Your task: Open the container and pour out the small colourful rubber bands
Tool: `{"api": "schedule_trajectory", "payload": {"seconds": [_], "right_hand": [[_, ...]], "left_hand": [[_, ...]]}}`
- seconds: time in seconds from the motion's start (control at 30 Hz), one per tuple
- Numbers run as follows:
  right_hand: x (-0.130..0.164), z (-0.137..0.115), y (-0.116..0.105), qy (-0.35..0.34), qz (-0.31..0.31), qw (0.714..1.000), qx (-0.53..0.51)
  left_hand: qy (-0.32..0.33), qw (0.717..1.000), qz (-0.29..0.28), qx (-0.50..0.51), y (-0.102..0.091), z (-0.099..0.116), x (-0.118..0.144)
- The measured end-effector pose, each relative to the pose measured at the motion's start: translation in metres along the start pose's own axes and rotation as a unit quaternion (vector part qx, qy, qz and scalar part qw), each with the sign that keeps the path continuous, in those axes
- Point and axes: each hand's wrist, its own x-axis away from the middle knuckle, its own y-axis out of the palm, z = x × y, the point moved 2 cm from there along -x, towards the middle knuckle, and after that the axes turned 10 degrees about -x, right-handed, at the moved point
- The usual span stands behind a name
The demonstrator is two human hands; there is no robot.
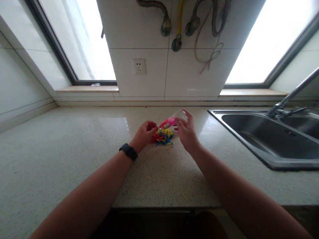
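Observation:
A small clear plastic bottle (170, 122) with a pink and red label is held tilted above the counter, its lower end to the left. Around its raised right end, the thumb and fingers of my right hand (186, 130) are closed. My left hand (146, 132) has its fingers pinched together at the lower end; whether they also hold a small piece there is hidden. Right below the bottle lies a pile of thin red, yellow and blue pieces (163, 136), resembling small loops or bands. A few pieces lie loose at its near right edge.
The speckled stone counter (82, 156) ends at a front edge close to me. A steel sink (264, 139) with a faucet (286, 99) is set in at the right. Behind are a tiled wall, a socket (139, 66), pipes and two windows.

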Motion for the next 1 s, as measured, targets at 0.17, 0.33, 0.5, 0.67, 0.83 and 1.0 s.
{"api": "schedule_trajectory", "payload": {"seconds": [0.17,0.33,0.5,0.67,0.83,1.0], "right_hand": [[0.001,-0.001,0.002,0.005,0.0,1.0,-0.009],[0.004,-0.001,0.005,-0.005,-0.008,1.0,-0.013],[0.006,-0.003,0.008,-0.017,-0.025,0.999,-0.011],[0.008,-0.004,0.011,-0.025,-0.027,0.999,-0.032],[0.008,-0.006,0.011,-0.015,-0.03,0.999,-0.013],[0.005,-0.006,0.006,-0.003,-0.003,1.0,-0.007]], "left_hand": [[-0.032,0.999,-0.012,0.012,0.0,0.002,0.002],[-0.082,0.993,-0.037,0.082,0.003,0.004,0.006],[-0.119,0.983,-0.036,0.135,0.004,0.005,0.008],[-0.119,0.985,0.014,0.128,0.002,0.0,0.006],[-0.115,0.985,0.011,0.132,0.001,0.001,0.004],[-0.118,0.986,0.004,0.12,-0.002,0.001,0.005]]}}
